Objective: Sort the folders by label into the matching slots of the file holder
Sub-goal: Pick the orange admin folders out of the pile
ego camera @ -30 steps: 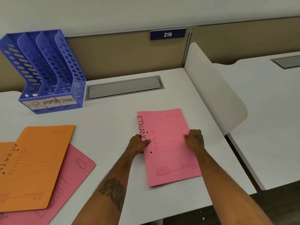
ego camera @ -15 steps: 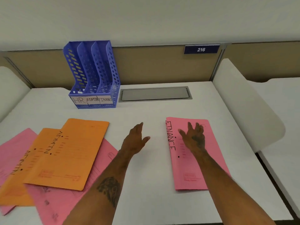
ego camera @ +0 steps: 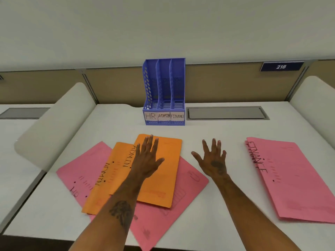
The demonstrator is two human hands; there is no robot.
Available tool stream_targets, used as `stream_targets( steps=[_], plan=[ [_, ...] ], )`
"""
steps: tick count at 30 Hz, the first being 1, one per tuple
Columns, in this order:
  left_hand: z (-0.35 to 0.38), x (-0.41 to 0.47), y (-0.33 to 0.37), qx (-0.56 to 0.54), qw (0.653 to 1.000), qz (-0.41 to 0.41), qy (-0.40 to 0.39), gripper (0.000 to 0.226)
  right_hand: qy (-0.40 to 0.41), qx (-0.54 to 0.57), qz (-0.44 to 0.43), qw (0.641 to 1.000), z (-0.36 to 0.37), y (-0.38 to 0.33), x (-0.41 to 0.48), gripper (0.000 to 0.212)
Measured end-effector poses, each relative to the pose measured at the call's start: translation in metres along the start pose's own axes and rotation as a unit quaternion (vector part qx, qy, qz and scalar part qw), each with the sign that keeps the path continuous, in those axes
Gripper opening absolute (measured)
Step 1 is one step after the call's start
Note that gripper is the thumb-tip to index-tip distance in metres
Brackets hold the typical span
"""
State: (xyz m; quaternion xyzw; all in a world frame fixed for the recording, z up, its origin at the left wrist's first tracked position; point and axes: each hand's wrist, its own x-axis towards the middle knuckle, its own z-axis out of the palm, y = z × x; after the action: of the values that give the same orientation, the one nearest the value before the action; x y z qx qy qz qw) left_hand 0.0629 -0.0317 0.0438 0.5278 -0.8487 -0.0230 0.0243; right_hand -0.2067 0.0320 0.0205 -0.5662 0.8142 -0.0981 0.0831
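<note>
A blue three-slot file holder (ego camera: pixel 164 91) stands at the back of the white desk (ego camera: pixel 116 127), its slots labelled HR, ADMIN and FINANCE and holding nothing. Two orange ADMIN folders, the upper (ego camera: pixel 163 180) and the lower (ego camera: pixel 101 192), lie fanned over a pink HR folder (ego camera: pixel 81 171) and another pink folder (ego camera: pixel 174 207). My left hand (ego camera: pixel 147 159) hovers flat over the upper orange folder, fingers spread. To its right, my right hand (ego camera: pixel 213 159) is spread above bare desk. A pink FINANCE folder pile (ego camera: pixel 293 180) lies at the far right.
A grey cable flap (ego camera: pixel 227 113) is set into the desk right of the holder. Curved white dividers stand at the left (ego camera: pixel 54 127) and right (ego camera: pixel 315 95) desk sides. A brown partition with a 216 sign (ego camera: pixel 281 67) runs behind.
Both hands have let go of the FINANCE folder pile and moved left. My left hand now sits over the orange folders. The view has swung left, centring the holder.
</note>
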Motion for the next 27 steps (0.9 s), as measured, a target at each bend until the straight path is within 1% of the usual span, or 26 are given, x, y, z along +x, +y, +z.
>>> stream_targets(
  steps=[4,7,14,18,20,23,25,27],
  plan=[
    [0.0,-0.016,-0.055,0.005,1.0,0.003,-0.011,0.086,-0.014,0.011,0.001,1.0,0.024,-0.053,-0.021,0.093],
    [0.003,-0.025,-0.079,0.005,1.0,0.005,-0.03,0.087,-0.025,0.006,0.007,1.0,0.039,-0.079,-0.033,0.095],
    [0.02,-0.03,-0.102,-0.012,0.998,-0.001,-0.067,0.089,-0.051,-0.017,-0.008,0.999,0.064,-0.116,-0.042,0.094],
    [0.037,-0.029,-0.114,-0.011,0.994,-0.014,-0.109,0.085,-0.075,-0.02,-0.009,0.997,0.074,-0.128,-0.046,0.087],
    [0.046,-0.03,-0.118,-0.02,0.99,-0.026,-0.14,0.084,-0.1,-0.009,-0.007,0.995,0.079,-0.13,-0.048,0.084],
    [0.057,-0.033,-0.117,-0.078,0.981,-0.074,-0.164,0.085,-0.14,0.033,-0.002,0.99,0.088,-0.132,-0.055,0.084],
    [0.059,-0.034,-0.113,-0.145,0.968,-0.121,-0.164,0.088,-0.161,0.06,0.004,0.985,0.094,-0.133,-0.06,0.084],
    [0.057,-0.031,-0.109,-0.226,0.948,-0.166,-0.15,0.095,-0.17,0.079,0.012,0.982,0.097,-0.133,-0.063,0.083]
  ],
)
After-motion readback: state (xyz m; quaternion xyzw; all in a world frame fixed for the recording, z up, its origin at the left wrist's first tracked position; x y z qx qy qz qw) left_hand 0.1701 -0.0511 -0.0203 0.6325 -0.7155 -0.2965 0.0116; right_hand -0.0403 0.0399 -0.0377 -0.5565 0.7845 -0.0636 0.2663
